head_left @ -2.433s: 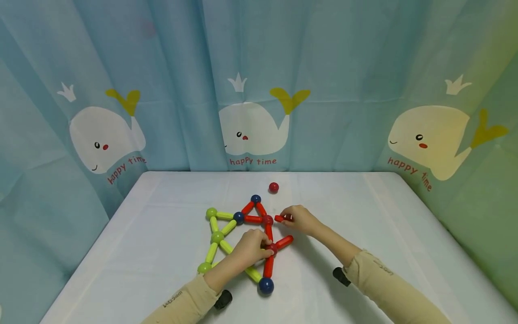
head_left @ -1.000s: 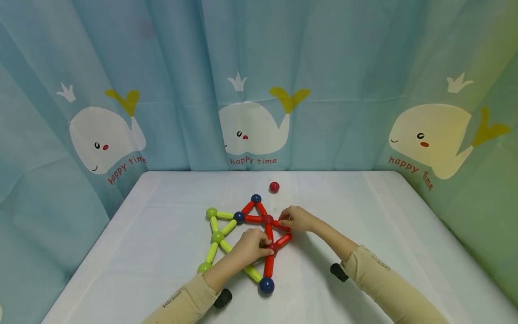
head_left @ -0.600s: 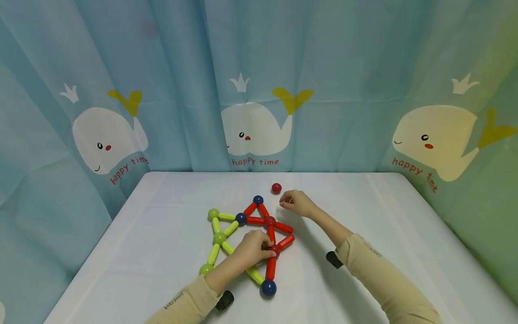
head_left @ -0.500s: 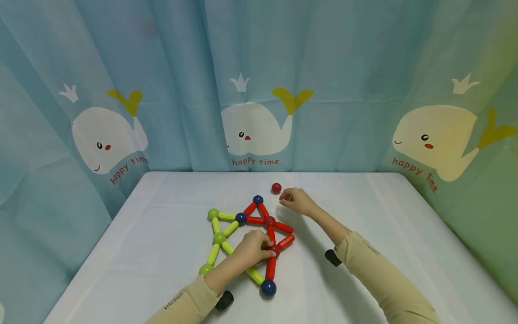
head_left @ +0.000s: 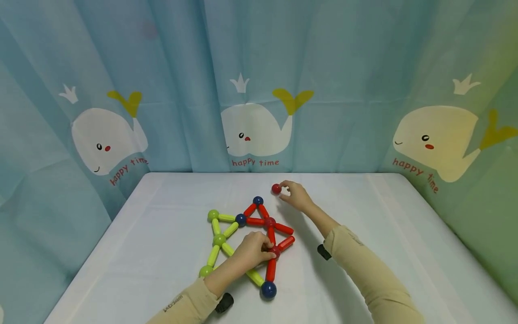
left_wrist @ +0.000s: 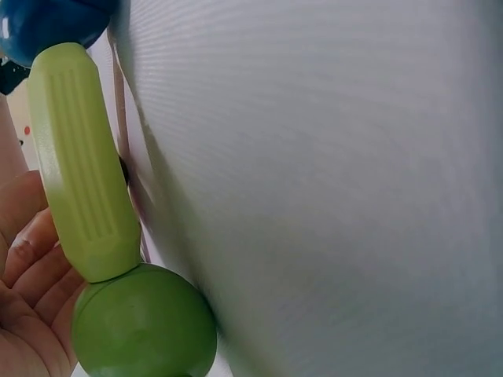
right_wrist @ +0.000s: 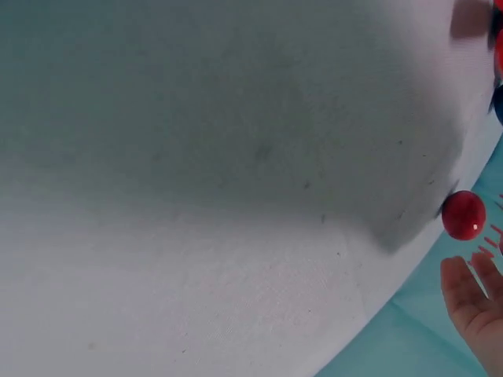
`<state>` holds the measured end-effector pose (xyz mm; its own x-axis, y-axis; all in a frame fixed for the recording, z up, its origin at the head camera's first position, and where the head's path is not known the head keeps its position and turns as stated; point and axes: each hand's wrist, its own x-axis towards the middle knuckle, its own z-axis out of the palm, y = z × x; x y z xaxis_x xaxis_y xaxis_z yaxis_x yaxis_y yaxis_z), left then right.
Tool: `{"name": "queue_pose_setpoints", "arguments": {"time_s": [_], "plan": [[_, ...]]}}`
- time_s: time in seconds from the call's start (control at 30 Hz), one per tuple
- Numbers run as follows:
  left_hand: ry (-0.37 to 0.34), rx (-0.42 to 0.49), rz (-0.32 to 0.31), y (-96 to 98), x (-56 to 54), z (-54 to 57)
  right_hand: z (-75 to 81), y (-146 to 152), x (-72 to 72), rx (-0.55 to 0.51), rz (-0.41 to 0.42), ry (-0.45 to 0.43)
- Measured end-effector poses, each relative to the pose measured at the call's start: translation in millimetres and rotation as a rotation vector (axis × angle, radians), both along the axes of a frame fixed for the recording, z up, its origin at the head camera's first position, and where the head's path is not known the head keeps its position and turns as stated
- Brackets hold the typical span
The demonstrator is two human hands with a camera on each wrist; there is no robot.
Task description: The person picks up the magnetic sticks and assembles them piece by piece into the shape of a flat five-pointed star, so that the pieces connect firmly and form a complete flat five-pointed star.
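A flat frame of balls and rods lies on the table in the head view. My left hand (head_left: 250,249) pinches a red ball (head_left: 275,253) at its right side. Two red rods, an upper one (head_left: 284,228) and a lower one (head_left: 286,243), point outward with their right ends apart. Beyond the frame, my right hand (head_left: 298,197) has its thumb and forefinger spread beside a loose red ball (head_left: 276,189). In the right wrist view a gap shows between that ball (right_wrist: 464,214) and the fingers. The left wrist view shows a yellow-green rod (left_wrist: 86,165) joining a green ball (left_wrist: 145,322) and a blue ball (left_wrist: 51,23).
Yellow-green rods and green balls (head_left: 219,240) form the frame's left part, partly hidden by the left forearm. A dark blue ball (head_left: 269,290) marks its near corner. The white table (head_left: 162,252) ends at a whale-print curtain (head_left: 344,126).
My right hand brought a red rod to the frame's upper red ball, let it go, then moved away to the loose red ball. The left hand stays on its ball.
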<state>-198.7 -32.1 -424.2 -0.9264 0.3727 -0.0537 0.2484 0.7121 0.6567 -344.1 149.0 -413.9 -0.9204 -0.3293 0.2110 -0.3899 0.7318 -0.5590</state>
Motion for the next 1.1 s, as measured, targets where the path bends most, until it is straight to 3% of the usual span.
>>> {"name": "queue_pose_setpoints", "arguments": {"time_s": [0.57, 0.7, 0.73, 0.8, 0.93, 0.97, 1.1], "plan": [[0.006, -0.008, -0.004, -1.4, -1.1, 0.0, -3.8, -12, -22.0, 0.115, 0.076, 0.028], [0.007, -0.002, -0.009, -1.3, -0.4, 0.0, -13.4, -7, -34.9, 0.148, 0.145, 0.013], [0.009, -0.002, -0.010, -1.2, -0.3, -0.2, -27.1, -2, -47.9, 0.125, 0.190, 0.044], [0.022, -0.003, -0.013, -1.4, 0.0, 0.2, -30.2, 0, -51.2, 0.142, 0.215, 0.062], [0.042, -0.010, -0.015, -1.7, 0.4, 0.7, -25.0, -2, -43.5, 0.175, 0.191, 0.110], [0.044, -0.010, -0.015, -1.7, 0.5, 0.9, -10.6, -8, -29.3, 0.210, 0.146, 0.078], [0.045, -0.008, -0.016, -1.4, 0.4, 0.7, -2.1, -11, -15.5, 0.288, 0.084, 0.045]]}}
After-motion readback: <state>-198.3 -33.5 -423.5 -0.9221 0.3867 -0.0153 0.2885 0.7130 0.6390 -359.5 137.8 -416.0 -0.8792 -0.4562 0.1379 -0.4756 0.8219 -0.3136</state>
